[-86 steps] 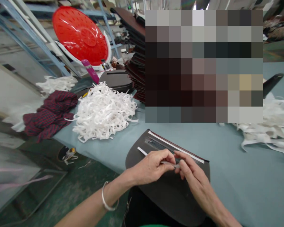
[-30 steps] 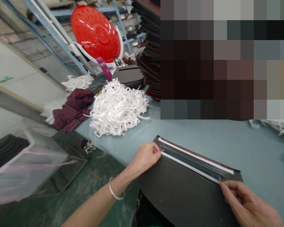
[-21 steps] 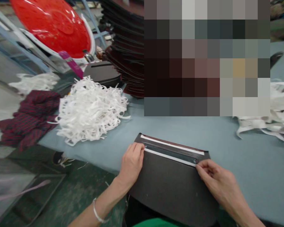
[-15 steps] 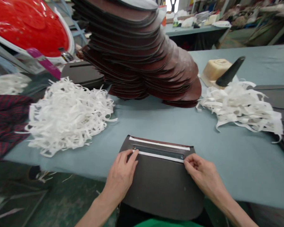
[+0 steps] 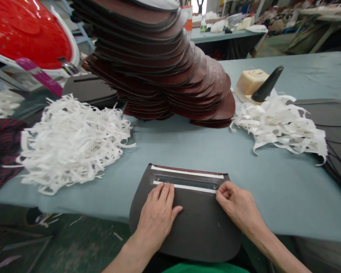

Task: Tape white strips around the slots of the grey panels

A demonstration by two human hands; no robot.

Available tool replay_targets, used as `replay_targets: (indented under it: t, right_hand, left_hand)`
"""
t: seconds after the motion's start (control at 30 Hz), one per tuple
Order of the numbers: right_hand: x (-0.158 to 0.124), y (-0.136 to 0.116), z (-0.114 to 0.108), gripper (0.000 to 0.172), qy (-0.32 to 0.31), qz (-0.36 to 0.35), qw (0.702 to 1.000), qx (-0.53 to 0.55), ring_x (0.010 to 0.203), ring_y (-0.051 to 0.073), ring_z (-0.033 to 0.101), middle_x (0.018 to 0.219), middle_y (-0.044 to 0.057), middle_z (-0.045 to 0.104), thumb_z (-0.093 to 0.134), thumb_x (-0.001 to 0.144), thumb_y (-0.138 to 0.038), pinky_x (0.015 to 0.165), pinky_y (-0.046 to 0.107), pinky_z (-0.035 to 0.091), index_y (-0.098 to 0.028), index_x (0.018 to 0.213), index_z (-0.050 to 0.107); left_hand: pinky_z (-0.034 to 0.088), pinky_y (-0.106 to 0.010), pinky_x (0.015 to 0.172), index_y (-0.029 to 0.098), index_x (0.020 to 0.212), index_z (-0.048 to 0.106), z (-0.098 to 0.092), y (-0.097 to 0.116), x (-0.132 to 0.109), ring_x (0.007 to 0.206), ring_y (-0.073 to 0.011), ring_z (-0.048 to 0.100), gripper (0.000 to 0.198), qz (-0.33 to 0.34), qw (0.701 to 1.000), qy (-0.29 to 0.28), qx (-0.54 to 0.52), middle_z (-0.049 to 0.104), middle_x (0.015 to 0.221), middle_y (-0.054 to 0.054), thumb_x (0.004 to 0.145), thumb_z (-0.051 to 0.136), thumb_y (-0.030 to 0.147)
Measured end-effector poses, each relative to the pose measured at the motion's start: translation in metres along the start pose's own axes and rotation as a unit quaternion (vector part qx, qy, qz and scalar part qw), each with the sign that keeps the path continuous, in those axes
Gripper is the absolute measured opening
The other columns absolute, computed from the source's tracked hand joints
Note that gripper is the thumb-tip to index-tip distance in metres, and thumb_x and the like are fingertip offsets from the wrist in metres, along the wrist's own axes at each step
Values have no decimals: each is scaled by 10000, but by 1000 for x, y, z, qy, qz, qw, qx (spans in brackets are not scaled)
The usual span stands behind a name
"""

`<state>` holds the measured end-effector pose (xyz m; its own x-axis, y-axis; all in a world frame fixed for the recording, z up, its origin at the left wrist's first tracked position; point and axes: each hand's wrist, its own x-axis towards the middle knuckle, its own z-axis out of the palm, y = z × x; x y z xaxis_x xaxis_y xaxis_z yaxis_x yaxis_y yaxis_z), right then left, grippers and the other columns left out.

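Observation:
A dark panel with a rounded lower end (image 5: 199, 227) lies at the table's near edge, partly over my lap. Near its straight top is a long slot (image 5: 187, 182), with one white strip (image 5: 187, 172) above it and a second white strip (image 5: 194, 188) along its lower side. My left hand (image 5: 159, 210) rests flat on the panel, fingertips on the lower strip near its left end, thumb spread. At that strip's right end, my right hand (image 5: 234, 201) pinches with thumb and forefinger, its other fingers curled.
A tall leaning stack of brown panels (image 5: 159, 76) stands beyond. White strips lie in a large heap (image 5: 74, 140) at left and a smaller pile (image 5: 284, 123) at right. Behind the latter sit a cream block (image 5: 251, 81) and a black-handled tool (image 5: 268, 84).
My left hand has gone from a thumb-and-finger grip at the strip's left end to lying flat, fingers on the strip. My right hand stays at the right end. The view has shifted slightly.

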<state>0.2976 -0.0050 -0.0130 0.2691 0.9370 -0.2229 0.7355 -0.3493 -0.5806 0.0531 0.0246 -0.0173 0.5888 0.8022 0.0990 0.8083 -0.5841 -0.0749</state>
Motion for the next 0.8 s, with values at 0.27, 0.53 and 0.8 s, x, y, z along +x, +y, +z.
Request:
replay_targets:
  t: [0.27, 0.53, 0.8]
  right_hand:
    - [2, -2, 0, 112, -3, 7, 999, -37, 528, 126, 521, 562, -36, 580, 466, 756, -277, 526, 247, 292, -230, 668, 518]
    - [3, -2, 2, 73, 8, -3, 996, -88, 523, 131, 529, 586, -27, 583, 458, 763, -272, 525, 249, 272, -229, 717, 496]
    - [-2, -1, 4, 112, 14, -81, 987, -141, 524, 138, 550, 590, -31, 587, 420, 795, -196, 533, 248, 281, -224, 860, 507]
  left_hand:
    - [491, -440, 901, 157, 1287, 501, -2, 26, 16, 1106, -304, 504, 454, 49, 999, -12, 6, 549, 1171, -147, 855, 578, 275]
    - [505, -434, 880, 143, 1298, 488, -8, 66, 30, 1065, -281, 538, 495, 67, 997, -13, 25, 568, 1130, -158, 811, 454, 63]
    - [526, -470, 808, 237, 1340, 424, -1, 79, 30, 1024, -318, 577, 527, 58, 998, 17, 17, 575, 1115, -164, 832, 497, 115]
